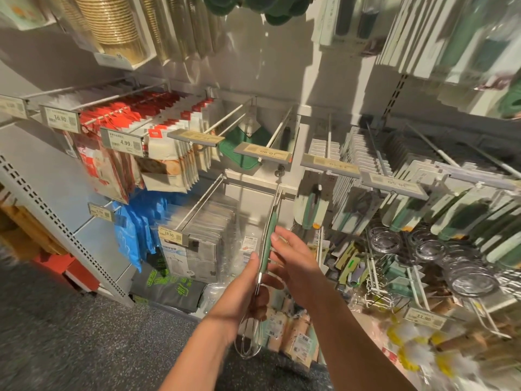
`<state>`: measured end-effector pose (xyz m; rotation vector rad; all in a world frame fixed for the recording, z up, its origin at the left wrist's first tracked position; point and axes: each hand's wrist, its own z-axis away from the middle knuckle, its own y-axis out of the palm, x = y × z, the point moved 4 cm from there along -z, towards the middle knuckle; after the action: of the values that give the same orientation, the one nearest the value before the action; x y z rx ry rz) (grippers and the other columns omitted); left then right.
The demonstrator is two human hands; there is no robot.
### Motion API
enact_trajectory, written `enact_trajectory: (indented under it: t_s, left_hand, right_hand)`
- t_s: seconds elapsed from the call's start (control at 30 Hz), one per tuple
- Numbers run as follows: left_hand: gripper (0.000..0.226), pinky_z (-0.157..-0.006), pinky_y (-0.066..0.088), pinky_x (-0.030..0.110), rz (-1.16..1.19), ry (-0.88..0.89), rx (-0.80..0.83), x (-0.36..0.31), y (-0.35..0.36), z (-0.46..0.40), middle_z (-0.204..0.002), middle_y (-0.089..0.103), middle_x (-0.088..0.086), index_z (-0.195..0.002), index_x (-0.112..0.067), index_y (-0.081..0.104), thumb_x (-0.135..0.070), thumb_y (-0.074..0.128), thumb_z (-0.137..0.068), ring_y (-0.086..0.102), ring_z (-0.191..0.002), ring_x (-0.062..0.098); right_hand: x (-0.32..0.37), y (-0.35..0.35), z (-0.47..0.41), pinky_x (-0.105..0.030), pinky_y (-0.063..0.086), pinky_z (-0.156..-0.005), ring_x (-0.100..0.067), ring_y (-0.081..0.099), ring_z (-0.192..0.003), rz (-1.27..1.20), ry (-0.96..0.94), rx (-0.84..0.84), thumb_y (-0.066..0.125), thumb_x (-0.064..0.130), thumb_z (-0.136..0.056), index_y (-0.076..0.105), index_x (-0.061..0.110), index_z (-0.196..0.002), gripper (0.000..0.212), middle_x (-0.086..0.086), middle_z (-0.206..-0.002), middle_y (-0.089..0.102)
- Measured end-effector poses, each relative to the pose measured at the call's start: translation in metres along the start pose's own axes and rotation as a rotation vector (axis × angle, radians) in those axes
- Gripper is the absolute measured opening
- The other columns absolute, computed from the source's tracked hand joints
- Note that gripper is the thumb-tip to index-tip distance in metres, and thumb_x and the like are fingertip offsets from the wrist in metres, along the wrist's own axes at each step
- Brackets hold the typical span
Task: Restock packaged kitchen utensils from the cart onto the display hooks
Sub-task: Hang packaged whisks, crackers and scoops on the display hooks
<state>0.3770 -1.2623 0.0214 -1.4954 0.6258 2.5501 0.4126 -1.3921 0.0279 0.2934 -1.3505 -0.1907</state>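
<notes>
A: Entry. Both hands are up in front of the lower row of hooks, with one whisk [266,249] between them. It has a green handle, and its wire end hangs down below the wrists.

B: Grip?

A: The left hand [249,289] is curled round the whisk low down, where handle meets wires, with the thumb lying up along the green part. The right hand [293,255] has its fingers nearly straight, laid against the upper handle from the right. It steadies and does not clamp.

B: Position relative to the hook?

A: The top of the handle is right at the front end of a bare white hook [277,193], under the price tag [263,154] reading 10.90. I cannot tell whether the hang hole is already over the tip, because that part is thin and blurred.

B: Risks from here?

A: In my judgement, first, the hole misses the tip and the whisk swings off to one side. The right hand only rests on it, so it would not stop a slip. Second, letting go early would drop it into the packets [284,325] below. Third, the neighbouring hook holding clear bags [214,221] sits close on the left, so the whisk could end up on the wrong hook.

B: Cart?

A: Not in view.
</notes>
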Motion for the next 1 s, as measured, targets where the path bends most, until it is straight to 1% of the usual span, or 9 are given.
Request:
enact_trajectory:
  t_s: [0.1,0.2,0.27,0.37,0.43,0.5,0.63,0.77,1.0]
  left_hand:
    - [0.075,-0.052,0.031,0.027,0.02,-0.025,0.056,0.0,0.002,0.001,-0.073,0.048,0.004,-0.1,-0.017,0.073,-0.083,0.038,-0.088,0.034,-0.052,0.011]
    - [0.076,-0.053,0.039,0.028,0.024,-0.008,0.088,0.002,0.003,-0.001,-0.09,0.054,0.011,-0.11,-0.017,0.073,-0.085,0.044,-0.089,0.041,-0.055,0.012]
    - [0.079,-0.064,0.046,0.035,0.05,-0.008,0.081,0.003,0.001,-0.003,-0.091,0.065,0.009,-0.111,-0.012,0.075,-0.081,0.041,-0.093,0.051,-0.059,0.015]
    - [0.075,-0.082,0.05,0.045,0.008,0.029,0.02,0.0,-0.001,-0.007,-0.086,0.072,0.007,-0.104,-0.011,0.08,-0.07,0.035,-0.096,0.064,-0.062,0.016]
    - [0.076,-0.078,0.053,0.043,-0.031,0.067,-0.016,-0.003,0.001,-0.009,-0.087,0.07,0.018,-0.095,-0.008,0.081,-0.068,0.034,-0.096,0.064,-0.062,0.022]
    - [0.072,-0.069,0.056,0.034,-0.032,0.101,-0.033,-0.003,0.004,-0.009,-0.083,0.072,0.014,-0.095,-0.01,0.082,-0.061,0.031,-0.101,0.065,-0.064,0.021]
    - [0.057,-0.063,0.055,0.02,-0.058,0.1,-0.069,0.0,0.002,-0.016,-0.088,0.078,0.01,-0.109,-0.009,0.077,-0.047,0.034,-0.109,0.071,-0.074,0.017]
    - [0.043,-0.073,0.049,0.027,-0.085,0.064,-0.151,0.004,-0.007,-0.025,-0.101,0.077,0.017,-0.113,-0.003,0.071,-0.04,0.049,-0.105,0.069,-0.081,0.018]
    - [0.028,-0.066,0.048,0.018,-0.076,0.102,-0.186,0.003,-0.01,-0.027,-0.101,0.072,0.01,-0.117,-0.003,0.069,-0.024,0.057,-0.104,0.065,-0.082,0.014]
  right_hand:
    - [-0.003,0.005,0.004,-0.046,0.049,-0.082,-0.031,0.067,-0.088,-0.05,0.048,0.003,0.071,0.036,-0.096,0.062,0.014,-0.128,0.04,-0.017,-0.103,0.066]
    - [-0.005,0.006,0.009,-0.036,0.036,-0.064,-0.023,0.054,-0.068,-0.064,0.074,0.031,0.069,0.041,-0.097,0.064,0.008,-0.105,0.034,-0.012,-0.084,0.057]
    - [-0.003,0.004,0.01,-0.031,0.043,-0.057,-0.026,0.056,-0.062,-0.035,0.018,0.019,0.063,0.035,-0.101,0.062,0.0,-0.101,0.035,-0.016,-0.077,0.058]
    - [0.004,0.001,0.01,-0.047,0.052,-0.072,-0.039,0.061,-0.076,0.004,-0.094,-0.028,0.064,0.027,-0.102,0.06,-0.015,-0.106,0.042,-0.036,-0.087,0.06]
    - [0.005,-0.003,0.01,-0.049,0.051,-0.073,-0.037,0.058,-0.076,0.019,-0.136,-0.11,0.071,0.031,-0.096,0.056,-0.016,-0.112,0.052,-0.033,-0.085,0.059]
    - [0.006,-0.008,0.013,-0.045,0.053,-0.073,-0.032,0.062,-0.073,0.028,-0.186,-0.182,0.072,0.03,-0.093,0.056,-0.01,-0.114,0.049,-0.023,-0.084,0.064]
    - [0.01,-0.011,0.022,-0.036,0.061,-0.082,-0.033,0.075,-0.099,0.079,-0.283,-0.265,0.06,0.007,-0.102,0.059,-0.002,-0.12,0.02,-0.017,-0.106,0.077]
    - [0.014,-0.023,0.026,-0.025,0.058,-0.071,-0.019,0.076,-0.089,0.206,-0.393,-0.48,0.062,0.009,-0.101,0.063,0.011,-0.11,0.009,-0.004,-0.095,0.078]
    - [0.019,-0.034,0.022,-0.043,0.062,-0.073,-0.03,0.074,-0.086,0.242,-0.467,-0.604,0.064,0.03,-0.092,0.063,0.019,-0.107,0.019,-0.01,-0.095,0.075]
